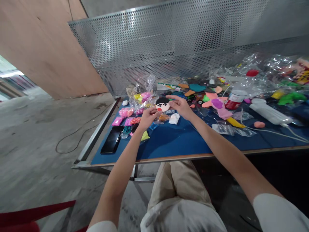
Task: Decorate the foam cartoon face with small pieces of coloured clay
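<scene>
A small flat clay face (165, 107) with black hair, black eyes and a red cheek is held up over the blue table. My left hand (150, 116) pinches its lower left edge. On its right side, my right hand (180, 106) grips the edge, with the fingers along the hair. Below the face lie a white clay packet (174, 118) and an orange-brown packet (164, 117). Pink packets (126, 112) and a red packet (135, 120) sit left of my left hand. A yellow packet (145, 136) lies under my left forearm.
A black phone (112, 140) lies at the table's left end. To the right stand a bottle with a red label (236, 99), a white power strip (270, 111) with a cable, and a pink clay piece (259, 124). Behind the clutter rises a perforated metal panel (154, 42).
</scene>
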`<state>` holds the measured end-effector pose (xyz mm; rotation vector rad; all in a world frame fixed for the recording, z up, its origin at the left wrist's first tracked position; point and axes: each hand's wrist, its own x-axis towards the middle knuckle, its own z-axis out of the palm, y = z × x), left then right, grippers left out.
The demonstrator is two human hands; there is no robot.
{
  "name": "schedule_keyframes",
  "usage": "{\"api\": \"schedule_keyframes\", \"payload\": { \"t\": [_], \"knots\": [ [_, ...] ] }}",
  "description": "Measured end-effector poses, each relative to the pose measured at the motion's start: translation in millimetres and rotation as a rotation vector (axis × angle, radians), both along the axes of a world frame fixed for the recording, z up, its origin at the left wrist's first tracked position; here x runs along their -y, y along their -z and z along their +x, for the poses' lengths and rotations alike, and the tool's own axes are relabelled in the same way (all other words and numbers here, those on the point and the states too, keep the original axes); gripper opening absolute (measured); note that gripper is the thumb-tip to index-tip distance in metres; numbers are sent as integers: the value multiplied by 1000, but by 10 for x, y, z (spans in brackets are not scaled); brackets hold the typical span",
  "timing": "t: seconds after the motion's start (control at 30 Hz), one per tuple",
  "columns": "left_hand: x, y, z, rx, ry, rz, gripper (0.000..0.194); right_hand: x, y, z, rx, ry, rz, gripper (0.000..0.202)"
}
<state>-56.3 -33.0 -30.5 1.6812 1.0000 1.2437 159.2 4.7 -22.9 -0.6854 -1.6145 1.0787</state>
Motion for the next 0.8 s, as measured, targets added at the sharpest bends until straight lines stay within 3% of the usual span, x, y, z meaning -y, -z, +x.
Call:
{"api": "schedule_keyframes", "payload": {
  "t": [0.13, 0.47, 0.8],
  "knots": [
    [-8, 13, 7, -12, -5, -18, 52, -23, 104, -25, -130, 31, -129, 62],
    [-78, 109, 42, 140, -32, -98, 56, 15, 219, -141, -191, 97, -134, 53],
    [-54, 86, 26, 189, -5, -89, 66, 14, 233, -191, -330, 108, -209, 57]
  ]
}}
